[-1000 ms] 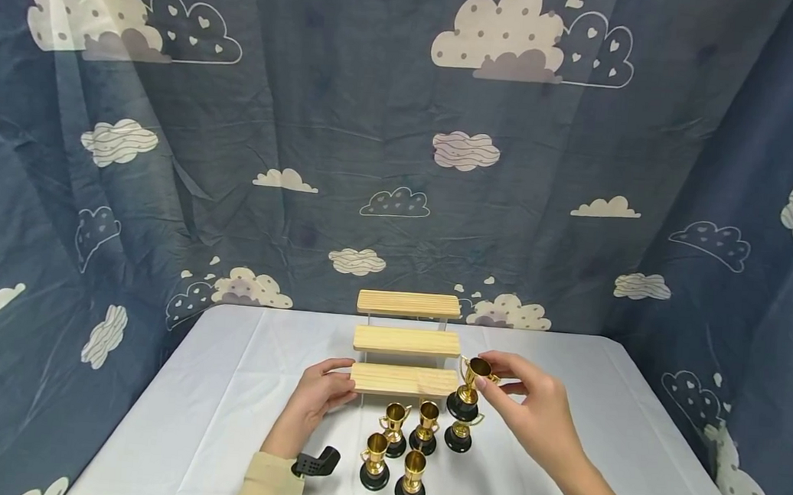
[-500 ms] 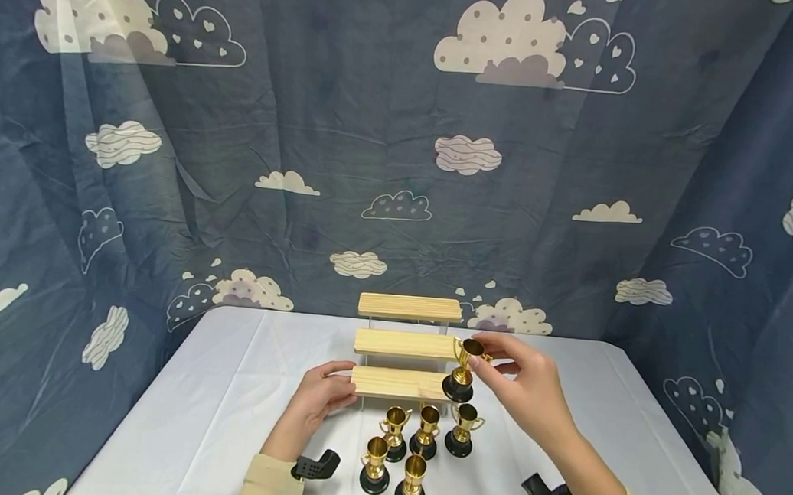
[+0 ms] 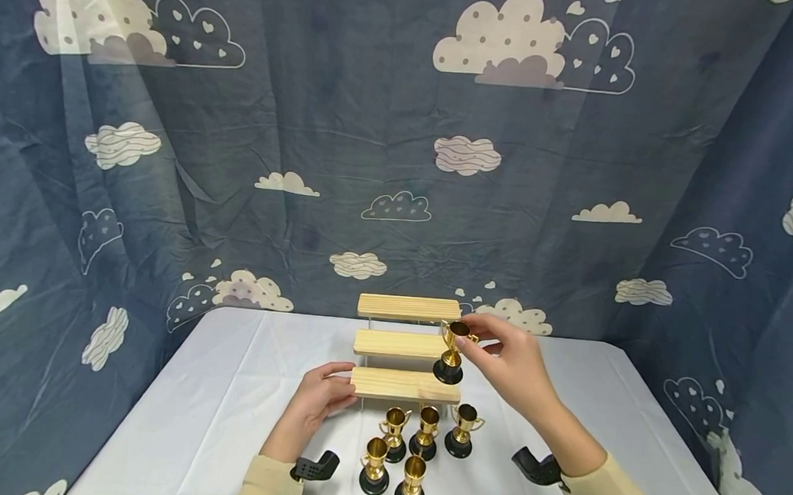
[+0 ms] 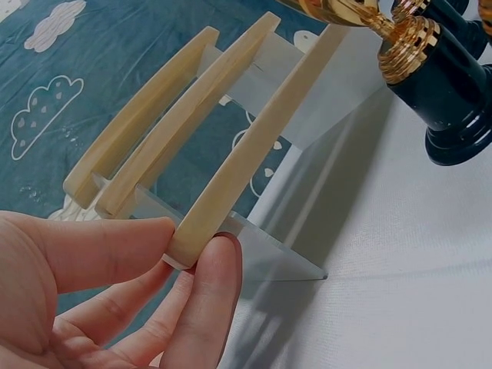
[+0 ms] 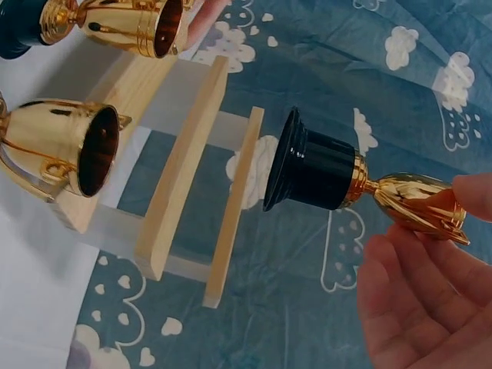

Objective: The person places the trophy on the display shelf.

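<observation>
Trophy cup [image 3: 452,351]: small, gold bowl with two handles, thin stem, black round base; held in the air at the right end of the wooden riser, base level with the middle step.
Handling: likely light and rigid, plastic by the look; glossy gold probably slippery; stem the weak spot; best taken at the bowl rim or by the handles, as now.
Axis: long axis runs bowl to base, upright in the head view, mouth toward 12 o'clock, base toward 6 o'clock, barely tilted.
Right hand [image 3: 512,367]: pinching the bowl between thumb and fingertips, palm at 3 o'clock of the cup.
Left hand [image 3: 313,403]: pinching the left end of the lowest step, thumb above and fingers below, seen close in the left wrist view [image 4: 115,284].
Three-step riser [image 3: 405,344]: pale wood boards on clear supports, standing on the surface, all steps bare.
Other trophies [image 3: 417,441]: five upright at 6 o'clock of the riser, close together, apart from both hands.
Surface [image 3: 220,404]: white cloth, cloud-print curtain behind.
</observation>
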A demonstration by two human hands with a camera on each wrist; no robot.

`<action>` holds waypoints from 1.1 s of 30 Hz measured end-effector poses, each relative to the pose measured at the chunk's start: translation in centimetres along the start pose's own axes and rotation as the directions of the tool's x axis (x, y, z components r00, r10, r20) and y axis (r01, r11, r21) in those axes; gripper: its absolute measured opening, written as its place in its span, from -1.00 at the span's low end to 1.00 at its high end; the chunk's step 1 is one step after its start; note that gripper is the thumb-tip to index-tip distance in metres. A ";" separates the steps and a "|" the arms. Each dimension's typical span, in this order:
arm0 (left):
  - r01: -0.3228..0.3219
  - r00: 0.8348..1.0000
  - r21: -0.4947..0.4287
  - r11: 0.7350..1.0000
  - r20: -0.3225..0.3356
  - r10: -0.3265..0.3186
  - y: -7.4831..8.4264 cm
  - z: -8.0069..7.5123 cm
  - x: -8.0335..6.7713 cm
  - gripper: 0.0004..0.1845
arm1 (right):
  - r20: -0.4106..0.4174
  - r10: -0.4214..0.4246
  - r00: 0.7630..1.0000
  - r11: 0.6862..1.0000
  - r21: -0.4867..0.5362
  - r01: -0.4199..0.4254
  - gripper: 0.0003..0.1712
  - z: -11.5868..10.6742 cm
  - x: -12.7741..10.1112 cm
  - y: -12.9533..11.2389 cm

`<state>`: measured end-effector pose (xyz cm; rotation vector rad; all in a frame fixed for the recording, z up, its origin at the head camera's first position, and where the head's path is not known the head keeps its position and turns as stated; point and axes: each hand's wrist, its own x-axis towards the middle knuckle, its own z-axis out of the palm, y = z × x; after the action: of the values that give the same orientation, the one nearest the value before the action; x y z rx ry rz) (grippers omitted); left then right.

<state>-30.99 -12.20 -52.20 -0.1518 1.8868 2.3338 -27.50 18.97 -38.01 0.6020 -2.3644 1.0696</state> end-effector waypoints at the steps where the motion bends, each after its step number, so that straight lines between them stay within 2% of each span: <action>1: 0.000 1.000 -0.003 1.000 -0.001 0.000 0.0 0.0 0.0 -0.39 | 0.002 0.000 1.000 1.000 -0.003 0.000 -0.66 0.1 0.3 0.0; 9: 0.012 1.000 0.001 1.000 -0.002 -0.012 0.0 0.0 0.1 -0.38 | 0.025 0.006 1.000 1.000 0.007 -0.006 -0.63 0.7 2.3 -0.2; 17: 0.010 1.000 0.000 1.000 -0.001 -0.010 -0.2 -0.1 0.4 -0.41 | 0.035 0.006 0.999 1.000 0.029 -0.007 -0.68 1.2 4.3 0.2; 25: -0.008 1.000 -0.009 1.000 0.022 0.008 -0.1 -0.2 0.1 -0.40 | 0.059 0.048 0.997 0.999 0.011 -0.049 -0.65 1.6 6.0 0.9; 33: 0.002 1.000 -0.008 1.000 0.015 -0.002 -0.1 -0.3 0.2 -0.40 | 0.100 0.089 0.991 0.996 -0.002 -0.089 -0.63 2.4 7.6 2.1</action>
<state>-31.18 -12.44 -52.37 -0.1359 1.8702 2.3345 -35.26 16.88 -36.17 0.5676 -2.4974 1.1051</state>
